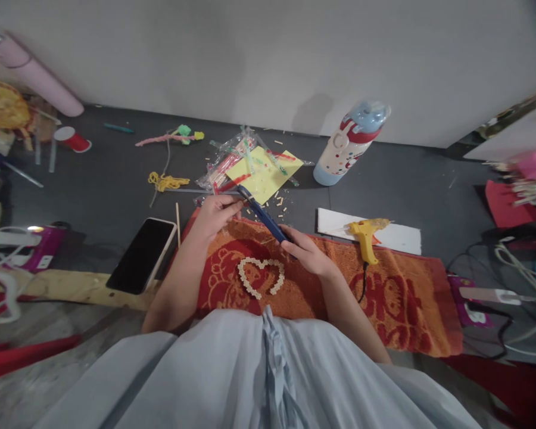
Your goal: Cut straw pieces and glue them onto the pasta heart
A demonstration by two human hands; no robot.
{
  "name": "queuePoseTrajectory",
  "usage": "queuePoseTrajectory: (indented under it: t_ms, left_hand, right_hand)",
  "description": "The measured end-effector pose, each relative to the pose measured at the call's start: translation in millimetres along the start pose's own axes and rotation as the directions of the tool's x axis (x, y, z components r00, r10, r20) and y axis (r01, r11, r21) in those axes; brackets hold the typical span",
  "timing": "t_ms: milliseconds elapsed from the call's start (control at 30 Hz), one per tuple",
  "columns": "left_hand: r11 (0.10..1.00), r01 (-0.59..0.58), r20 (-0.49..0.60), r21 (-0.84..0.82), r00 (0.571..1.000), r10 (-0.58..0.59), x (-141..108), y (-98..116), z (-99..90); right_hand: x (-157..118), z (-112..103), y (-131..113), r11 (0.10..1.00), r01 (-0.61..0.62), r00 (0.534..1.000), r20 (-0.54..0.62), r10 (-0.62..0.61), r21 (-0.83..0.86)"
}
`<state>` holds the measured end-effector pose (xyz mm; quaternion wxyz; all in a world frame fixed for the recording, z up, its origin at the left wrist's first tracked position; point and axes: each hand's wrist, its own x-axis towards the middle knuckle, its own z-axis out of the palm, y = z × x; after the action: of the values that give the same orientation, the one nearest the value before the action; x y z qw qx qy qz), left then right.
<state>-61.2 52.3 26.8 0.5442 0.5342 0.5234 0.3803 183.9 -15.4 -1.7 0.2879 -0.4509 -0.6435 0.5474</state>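
Blue tool (268, 221) is gripped by the right hand (308, 250); left hand (217, 215) pinches something indistinct; towel lettering (389, 298) blurred.

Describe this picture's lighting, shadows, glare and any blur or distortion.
Head view: dim, flat light; a soft shadow falls on the pale wall beside the bottle; a small bright glare spot shows on the purple object at far left; fine detail on the blue tool is soft; the bottle appears to lean outward, probably wide-angle distortion.
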Motion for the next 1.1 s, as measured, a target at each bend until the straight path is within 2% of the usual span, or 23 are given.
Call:
queuePoseTrajectory:
  t_ms: [233, 433, 633, 733, 900, 1100]
  left_hand:
    - [0.999, 0.036, 0.005, -0.028, 0.999, -0.036, 1, -3, -0.7]
    - [0.997, -0.067, -0.058, 0.049, 0.996, 0.070, 0, -3, 6.8]
    - [0.997, -0.001, -0.075, -0.073, 0.997, -0.004, -2, 3, 16.5]
    - [0.997, -0.002, -0.083, -0.072, 0.997, -0.004, -2, 3, 18.0]
    - [0.992, -0.107, -0.127, 0.069, 0.985, 0.115, 0, 1, 17.1]
    - [0.922, -0.203, -0.165, 0.329, 0.949, 0.268, 0, -1, 16.6]
  right_hand:
    - [0, -2, 1, 1.000, 0.009, 1.000, 0.022, -0.009, 0.030]
    - [0, 2, 0, 0.999, 0.033, 0.999, -0.021, -0.033, 0.002]
    - [0, 5, 3, 0.994, 0.071, 0.996, -0.046, -0.075, -0.081]
    - [0, 5, 4, 0.988, 0.081, 0.995, -0.047, -0.088, -0.129]
    - [1, 5, 4, 0.982, 0.091, 0.994, -0.052, -0.100, -0.163]
    - [3, 5, 6, 0.979, 0.101, 0.990, -0.075, -0.116, -0.180]
